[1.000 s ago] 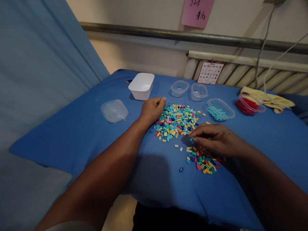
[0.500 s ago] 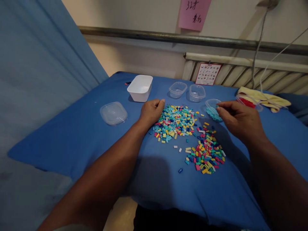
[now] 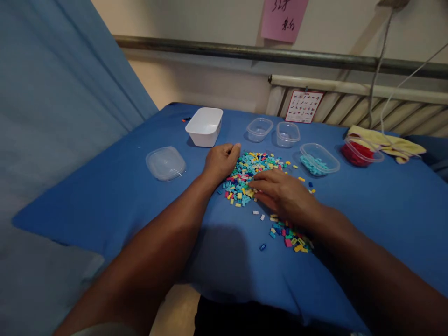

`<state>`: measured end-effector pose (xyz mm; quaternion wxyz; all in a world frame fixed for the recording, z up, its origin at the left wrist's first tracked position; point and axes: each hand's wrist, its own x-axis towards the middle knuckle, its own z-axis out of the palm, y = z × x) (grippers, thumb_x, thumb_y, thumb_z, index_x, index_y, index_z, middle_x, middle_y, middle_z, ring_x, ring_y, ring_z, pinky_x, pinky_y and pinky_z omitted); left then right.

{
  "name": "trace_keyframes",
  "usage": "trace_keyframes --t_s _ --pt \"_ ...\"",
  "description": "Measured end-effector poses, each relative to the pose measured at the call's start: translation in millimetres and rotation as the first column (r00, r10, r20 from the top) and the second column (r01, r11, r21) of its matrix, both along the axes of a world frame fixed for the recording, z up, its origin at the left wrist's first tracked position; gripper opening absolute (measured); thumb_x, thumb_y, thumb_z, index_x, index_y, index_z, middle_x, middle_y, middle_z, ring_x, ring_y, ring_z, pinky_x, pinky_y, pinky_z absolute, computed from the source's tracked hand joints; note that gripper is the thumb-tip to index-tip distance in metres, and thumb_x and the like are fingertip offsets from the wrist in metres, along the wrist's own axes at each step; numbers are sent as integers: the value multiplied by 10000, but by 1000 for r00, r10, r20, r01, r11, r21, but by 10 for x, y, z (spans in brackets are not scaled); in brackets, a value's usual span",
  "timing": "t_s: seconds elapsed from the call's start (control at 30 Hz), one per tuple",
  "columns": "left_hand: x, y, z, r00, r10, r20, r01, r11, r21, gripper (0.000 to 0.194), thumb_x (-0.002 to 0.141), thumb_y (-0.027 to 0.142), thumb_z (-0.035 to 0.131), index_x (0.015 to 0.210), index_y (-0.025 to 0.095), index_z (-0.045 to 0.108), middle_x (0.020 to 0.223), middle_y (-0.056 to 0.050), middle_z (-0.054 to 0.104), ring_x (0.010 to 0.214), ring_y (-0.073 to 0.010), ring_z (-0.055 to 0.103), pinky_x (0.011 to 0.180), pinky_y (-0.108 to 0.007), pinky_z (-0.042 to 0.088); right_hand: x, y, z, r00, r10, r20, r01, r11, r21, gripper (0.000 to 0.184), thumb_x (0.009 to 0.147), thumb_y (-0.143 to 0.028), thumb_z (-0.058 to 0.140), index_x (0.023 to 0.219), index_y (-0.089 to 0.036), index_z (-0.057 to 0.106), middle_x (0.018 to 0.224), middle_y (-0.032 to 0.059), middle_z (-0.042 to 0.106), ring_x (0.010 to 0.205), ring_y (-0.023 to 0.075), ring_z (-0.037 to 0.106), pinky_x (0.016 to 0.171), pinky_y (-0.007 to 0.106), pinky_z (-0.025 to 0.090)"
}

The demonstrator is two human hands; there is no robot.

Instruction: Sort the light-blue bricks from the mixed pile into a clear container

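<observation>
My left hand rests closed on the blue sheet, against the left edge of a heap of small mixed-colour building bricks. Its curled fingers hide whatever may be inside. Over the right side of that heap is my right hand, fingers apart and tips among the bricks; no brick is clearly held. A second group of bricks lies partly hidden under my right forearm. Light-blue bricks lie in a clear plastic tub beyond my right hand.
Two clear tubs and a white container stand at the back. A clear lid lies left. At the right are a tub of red bricks and a yellow cloth. A curtain hangs left.
My right hand has moved left and nearer, from the tub of light-blue bricks to the large heap, and its fingers have spread. My left hand stays in place.
</observation>
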<state>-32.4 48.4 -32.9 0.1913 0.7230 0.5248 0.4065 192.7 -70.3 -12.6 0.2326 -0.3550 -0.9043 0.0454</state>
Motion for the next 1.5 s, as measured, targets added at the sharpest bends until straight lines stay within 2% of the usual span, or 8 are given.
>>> trace_keyframes --t_s 0.17,0.33,0.5,0.7,1.07,1.13,1.3,1.5 --pt "15 -1 -10 1000 -15 10 15 1000 12 537 1055 536 513 634 213 592 586 -5 522 615 -187 491 615 -347 315 -66 -47 34 993 117 16 -116 990 -85 234 1106 -174 577 1100 -212 808 1085 98 761 1016 245 687 913 398 577" --pt "20 1 -15 1000 -16 14 16 1000 -3 525 1052 532 520 642 213 595 594 -4 523 621 -187 494 615 -341 312 124 -17 -28 997 43 -67 -50 992 -112 209 1108 -183 588 1106 -215 795 1158 97 798 1077 244 742 962 418 610" --pt "12 5 -28 999 -25 20 25 1000 6 528 1055 528 515 638 213 587 592 -4 510 612 -184 473 613 -345 300 74 -31 -54 986 40 -160 -52 996 -74 226 1087 -183 614 1248 -213 770 1293 123 793 1201 261 752 1044 448 617" --pt "10 -1 -28 1000 -26 14 26 999 23 536 1058 537 518 648 204 604 599 -5 527 613 -179 480 624 -349 294 1 -70 -18 974 224 -36 -226 970 -85 195 1074 -141 610 1159 -215 769 1107 84 820 1044 250 748 975 447 601" --pt "20 -2 -42 999 -33 13 33 999 22 540 1068 525 514 647 200 610 612 -14 558 612 -178 491 620 -351 289 108 -342 212 953 304 -14 -299 926 -230 131 1090 -221 629 1124 -217 756 1031 68 794 937 230 729 886 406 570" --pt "19 -2 -41 999 -33 3 33 999 25 540 1070 518 512 646 199 612 613 -15 562 614 -178 495 623 -352 290 149 -351 221 959 278 -53 -283 932 -227 132 1101 -242 621 1116 -215 750 1033 67 797 945 223 737 880 388 582" --pt "16 14 -49 999 -47 12 46 999 29 540 1066 525 513 646 199 609 612 -15 557 616 -179 498 623 -350 292 204 -278 104 998 46 -40 -48 997 -60 225 1074 -139 580 1223 -190 739 1180 126 807 1065 273 754 929 428 614" --pt "15 20 -53 999 -48 17 47 999 25 543 1065 539 511 656 199 620 609 -16 552 613 -181 497 625 -346 300 177 -288 90 995 83 -64 -91 985 -150 221 1079 -164 600 1230 -209 755 1112 90 825 1023 238 779 917 376 625"
